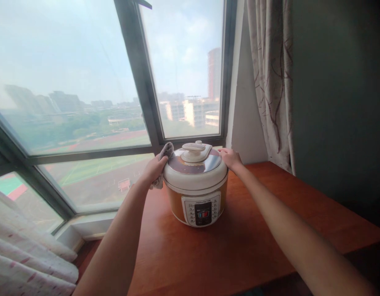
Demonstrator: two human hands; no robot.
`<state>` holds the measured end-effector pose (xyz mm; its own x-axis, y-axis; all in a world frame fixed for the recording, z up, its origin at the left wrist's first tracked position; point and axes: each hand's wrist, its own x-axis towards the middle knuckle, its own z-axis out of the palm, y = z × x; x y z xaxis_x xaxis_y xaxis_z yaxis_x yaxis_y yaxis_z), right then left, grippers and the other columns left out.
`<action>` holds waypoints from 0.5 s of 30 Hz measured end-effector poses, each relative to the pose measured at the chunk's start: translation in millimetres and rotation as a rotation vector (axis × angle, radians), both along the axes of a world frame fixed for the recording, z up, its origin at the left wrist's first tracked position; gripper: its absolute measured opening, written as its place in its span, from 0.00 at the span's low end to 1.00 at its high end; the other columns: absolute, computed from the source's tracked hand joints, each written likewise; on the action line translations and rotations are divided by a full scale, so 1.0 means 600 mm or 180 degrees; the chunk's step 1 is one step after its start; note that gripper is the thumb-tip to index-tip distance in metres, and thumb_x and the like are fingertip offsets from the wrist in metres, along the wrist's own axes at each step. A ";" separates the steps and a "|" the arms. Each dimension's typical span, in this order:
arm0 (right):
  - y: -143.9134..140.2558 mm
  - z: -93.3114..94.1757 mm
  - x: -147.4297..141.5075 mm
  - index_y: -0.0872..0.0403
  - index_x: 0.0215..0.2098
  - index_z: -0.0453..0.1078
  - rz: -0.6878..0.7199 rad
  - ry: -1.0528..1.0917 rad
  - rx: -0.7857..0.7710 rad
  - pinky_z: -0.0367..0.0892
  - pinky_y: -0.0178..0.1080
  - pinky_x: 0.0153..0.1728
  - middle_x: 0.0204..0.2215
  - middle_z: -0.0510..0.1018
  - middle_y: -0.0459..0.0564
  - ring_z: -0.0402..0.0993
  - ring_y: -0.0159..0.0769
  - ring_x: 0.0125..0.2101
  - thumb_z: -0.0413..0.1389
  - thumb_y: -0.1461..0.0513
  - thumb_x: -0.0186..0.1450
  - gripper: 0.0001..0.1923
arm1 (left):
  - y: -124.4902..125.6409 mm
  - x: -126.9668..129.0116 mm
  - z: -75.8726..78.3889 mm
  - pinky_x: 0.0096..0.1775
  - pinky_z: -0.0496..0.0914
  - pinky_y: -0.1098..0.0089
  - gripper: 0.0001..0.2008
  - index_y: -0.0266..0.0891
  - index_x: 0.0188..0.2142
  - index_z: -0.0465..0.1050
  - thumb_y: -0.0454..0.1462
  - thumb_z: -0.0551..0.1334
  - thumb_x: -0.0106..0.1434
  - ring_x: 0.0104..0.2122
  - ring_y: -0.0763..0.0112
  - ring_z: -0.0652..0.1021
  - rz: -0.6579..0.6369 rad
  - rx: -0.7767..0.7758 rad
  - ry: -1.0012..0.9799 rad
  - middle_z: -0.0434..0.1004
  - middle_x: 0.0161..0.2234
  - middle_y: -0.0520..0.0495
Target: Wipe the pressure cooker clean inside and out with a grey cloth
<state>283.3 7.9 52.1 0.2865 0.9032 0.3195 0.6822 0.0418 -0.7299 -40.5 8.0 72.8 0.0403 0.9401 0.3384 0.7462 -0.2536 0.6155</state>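
A white and gold-brown electric pressure cooker (174, 205) stands upright on the wooden table (239, 255), its lid on and its control panel facing me. At the lid's left edge, my left hand (155, 167) is closed on a crumpled grey cloth (166, 150), which hangs down beside the cooker. My right hand (231, 159) grips the right rear edge of the cooker by the lid, and its fingertips are partly hidden there. On top of the lid are a white knob handle (193, 153) and a small valve.
Large windows in a dark frame (137, 78) rise behind the table. A patterned curtain (274, 82) hangs at the right, and another pale curtain (26, 250) is at the lower left. The table's right edge borders a dark area.
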 end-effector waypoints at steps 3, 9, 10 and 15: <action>-0.009 -0.001 0.003 0.48 0.46 0.81 -0.0068 -0.0031 0.0001 0.67 0.39 0.52 0.50 0.82 0.47 0.75 0.44 0.53 0.47 0.61 0.63 0.22 | -0.008 0.001 0.000 0.49 0.70 0.57 0.25 0.36 0.48 0.75 0.46 0.50 0.61 0.47 0.49 0.78 0.0018 0.0010 -0.0008 0.80 0.46 0.37; -0.029 -0.006 0.007 0.49 0.45 0.81 -0.0156 0.0013 0.0046 0.67 0.39 0.52 0.49 0.82 0.48 0.75 0.44 0.53 0.47 0.62 0.63 0.22 | -0.028 0.002 -0.002 0.47 0.70 0.58 0.22 0.38 0.44 0.75 0.46 0.50 0.61 0.44 0.51 0.79 0.0078 0.0002 0.0003 0.80 0.43 0.39; -0.030 -0.007 0.008 0.49 0.45 0.81 -0.0157 0.0038 0.0062 0.67 0.39 0.52 0.49 0.82 0.48 0.75 0.43 0.52 0.47 0.62 0.63 0.22 | -0.032 0.001 -0.004 0.46 0.71 0.58 0.21 0.38 0.42 0.75 0.46 0.50 0.61 0.43 0.51 0.79 0.0126 0.0018 -0.0005 0.80 0.41 0.40; -0.032 -0.015 0.008 0.48 0.44 0.81 -0.0117 0.0210 0.0163 0.68 0.37 0.49 0.47 0.83 0.47 0.76 0.41 0.50 0.46 0.61 0.63 0.22 | -0.060 -0.013 -0.024 0.41 0.73 0.58 0.20 0.37 0.35 0.75 0.46 0.49 0.60 0.37 0.53 0.78 0.0306 0.0128 -0.0212 0.78 0.31 0.44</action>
